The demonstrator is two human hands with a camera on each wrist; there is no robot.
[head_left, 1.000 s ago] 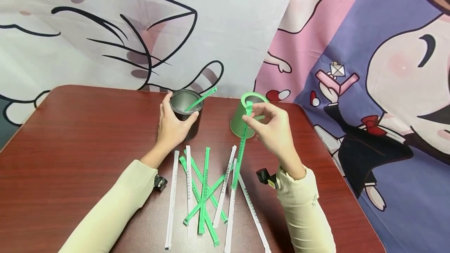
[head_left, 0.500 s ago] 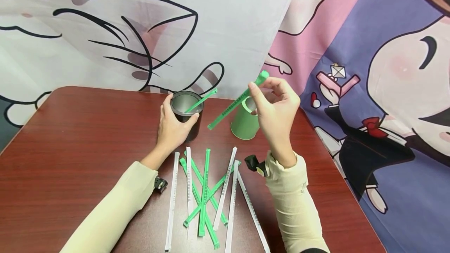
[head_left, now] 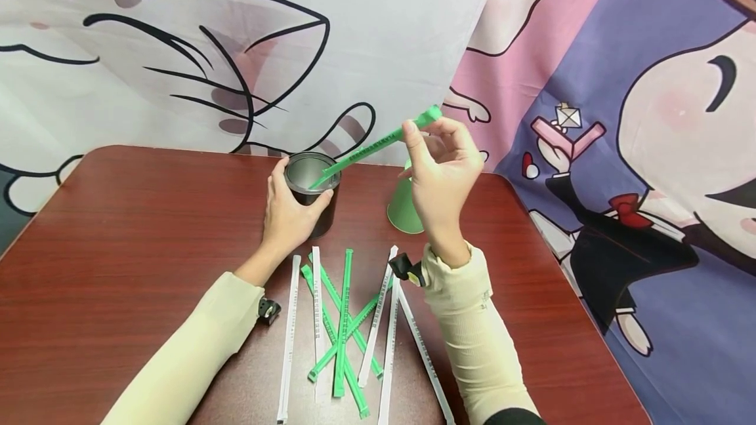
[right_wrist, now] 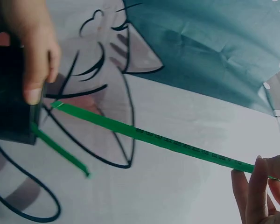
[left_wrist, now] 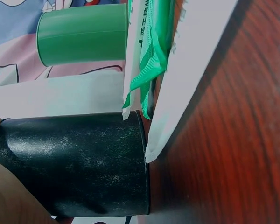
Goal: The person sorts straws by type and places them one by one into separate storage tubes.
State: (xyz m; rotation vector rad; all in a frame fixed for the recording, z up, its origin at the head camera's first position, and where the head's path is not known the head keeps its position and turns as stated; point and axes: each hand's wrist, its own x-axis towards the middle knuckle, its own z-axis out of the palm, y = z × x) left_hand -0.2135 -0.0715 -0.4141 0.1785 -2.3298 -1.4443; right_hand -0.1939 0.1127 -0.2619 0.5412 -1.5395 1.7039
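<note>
My right grip [head_left: 440,169] pinches one green wrapped straw [head_left: 378,145], tip at black tin [head_left: 311,192] mouth, far centre. Left grip [head_left: 287,212] clasps tin. One green cup [head_left: 403,210] right. Ten wrapped straws [head_left: 342,320] near, on desk [head_left: 118,248].

The head camera looks forward and down over the whole red-brown table [head_left: 118,228]. The left wrist camera sits low, very close beside the black can [left_wrist: 74,163]. The right wrist camera looks along the green wrapped straw [right_wrist: 149,135] toward that same can.
</note>
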